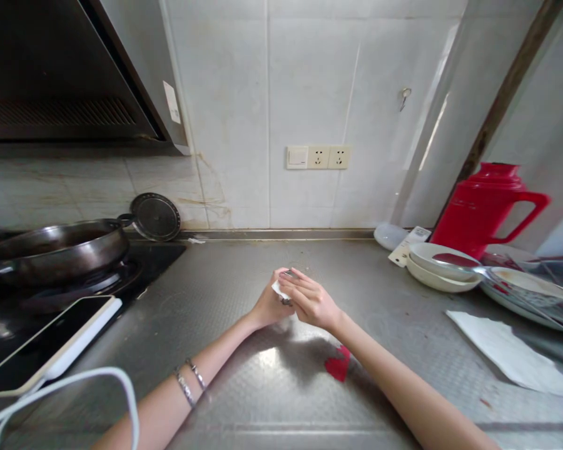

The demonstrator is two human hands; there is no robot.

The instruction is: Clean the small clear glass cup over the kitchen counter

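Note:
Both hands meet above the middle of the steel counter (244,400). My left hand (269,306) is wrapped round a small dark, shiny object that is mostly hidden by the fingers. My right hand (312,300) lies over it from the right, its fingers pressed together on a small piece of white paper (278,289) against the object. Below my right wrist, a torn red scrap (338,364) rests on the counter.
At left, a pan (60,253) sits on the black stove, with a phone (51,344) and white cable (98,373) nearer. At right stand a red thermos (481,209), stacked bowls (443,269) and dishes; white paper (511,353) lies before them.

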